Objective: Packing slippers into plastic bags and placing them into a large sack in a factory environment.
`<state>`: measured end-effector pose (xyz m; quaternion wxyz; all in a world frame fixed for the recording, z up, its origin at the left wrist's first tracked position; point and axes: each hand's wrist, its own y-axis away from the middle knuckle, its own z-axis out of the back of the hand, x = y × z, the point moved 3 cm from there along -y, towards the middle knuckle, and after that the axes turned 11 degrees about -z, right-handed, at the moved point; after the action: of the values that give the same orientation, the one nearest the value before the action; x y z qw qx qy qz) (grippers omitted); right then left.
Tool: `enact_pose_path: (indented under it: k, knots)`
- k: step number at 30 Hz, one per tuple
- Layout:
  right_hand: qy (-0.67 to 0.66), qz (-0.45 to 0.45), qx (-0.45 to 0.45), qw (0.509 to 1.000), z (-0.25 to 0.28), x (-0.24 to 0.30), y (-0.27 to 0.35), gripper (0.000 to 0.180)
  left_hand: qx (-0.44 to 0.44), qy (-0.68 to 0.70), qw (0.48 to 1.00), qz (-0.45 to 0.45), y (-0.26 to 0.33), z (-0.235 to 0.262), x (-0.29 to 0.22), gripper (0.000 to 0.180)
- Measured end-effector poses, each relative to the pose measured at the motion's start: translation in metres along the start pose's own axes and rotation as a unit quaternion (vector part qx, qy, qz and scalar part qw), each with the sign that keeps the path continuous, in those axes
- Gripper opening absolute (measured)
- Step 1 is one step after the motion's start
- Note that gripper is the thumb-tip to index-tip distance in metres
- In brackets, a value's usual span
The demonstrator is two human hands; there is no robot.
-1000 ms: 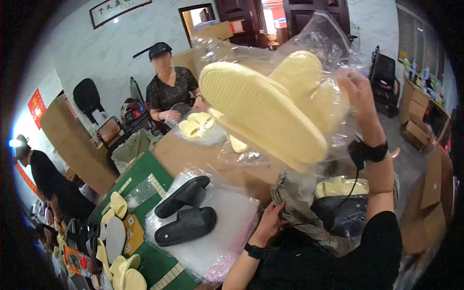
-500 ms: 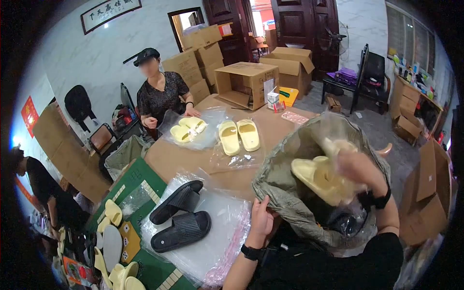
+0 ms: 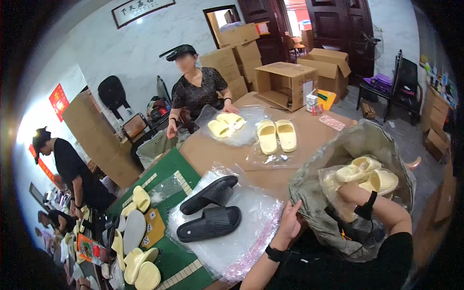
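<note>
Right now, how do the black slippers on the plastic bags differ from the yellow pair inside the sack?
The black slippers lie loose and unbagged on the stack of clear bags; the yellow pair sits wrapped in plastic inside the grey sack, under the right hand. The left hand grips the sack's rim. Both are ridged slides.

Cartons: we see brown cardboard boxes [image 3: 285, 82] open at the table's far end, more stacked by the doorway [image 3: 232, 53].
Sack: we hold a grey bag [image 3: 357, 145] at right.
Signs: a framed black-and-white plaque [image 3: 142, 9] hangs high; a red poster [image 3: 59, 101] hangs left.
</note>
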<state>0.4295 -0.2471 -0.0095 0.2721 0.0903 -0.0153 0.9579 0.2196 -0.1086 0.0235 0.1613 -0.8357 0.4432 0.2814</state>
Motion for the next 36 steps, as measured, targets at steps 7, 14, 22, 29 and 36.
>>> enact_pose_path:
  k: [7,14,22,29,36]
  knots:
    - [0.061,0.076,0.124,0.987,-0.008,-0.024,-0.006,0.021,0.011,0.021,1.0,-0.007,-0.003,0.016,0.004,0.03]
    - [0.141,0.097,0.234,0.957,0.049,0.012,-0.02,0.022,-0.07,-0.057,0.994,0.057,-0.006,0.02,-0.002,0.036]
    - [-0.148,0.151,-0.007,0.977,0.12,0.128,-0.089,0.025,-0.097,-0.03,0.994,0.039,-0.006,0.057,0.011,0.034]
    - [0.059,0.081,-0.032,0.994,0.059,0.155,-0.198,0.033,-0.121,-0.031,0.99,0.061,-0.006,0.072,0.02,0.037]
    - [-0.185,-0.037,-0.012,0.982,-0.009,0.079,-0.29,0.06,-0.085,-0.027,0.993,0.082,-0.006,0.07,0.033,0.043]
